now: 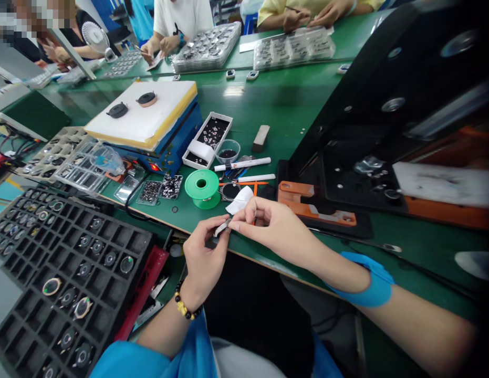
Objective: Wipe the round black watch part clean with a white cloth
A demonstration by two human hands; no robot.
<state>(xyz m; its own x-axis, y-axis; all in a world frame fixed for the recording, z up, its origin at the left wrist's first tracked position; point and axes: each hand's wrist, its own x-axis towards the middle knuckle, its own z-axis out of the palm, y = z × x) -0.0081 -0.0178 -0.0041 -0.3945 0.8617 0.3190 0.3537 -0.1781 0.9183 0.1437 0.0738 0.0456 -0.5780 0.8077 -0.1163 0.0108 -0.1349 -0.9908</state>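
My left hand (205, 257) is closed, thumb and fingers pinching a small watch case (221, 228) that I see tilted and nearly edge-on, with a silvery rim. The thumb and forefinger of my right hand (268, 223) are pressed together at the near right edge of that case. Whatever is between those right fingertips is too small or hidden to make out. Just beyond the hands, a crumpled white wipe (239, 200) lies on the green bench (283, 113). To its left stands a green spool (202, 185).
Black compartment trays (122, 226) with watch cases sit at lower left. A blue heating box (177, 142) bears two watch cases. A black press (346, 157) with an orange base rises at right. White pens (244, 164) and a parts tray (215, 131) lie ahead. Co-workers sit opposite.
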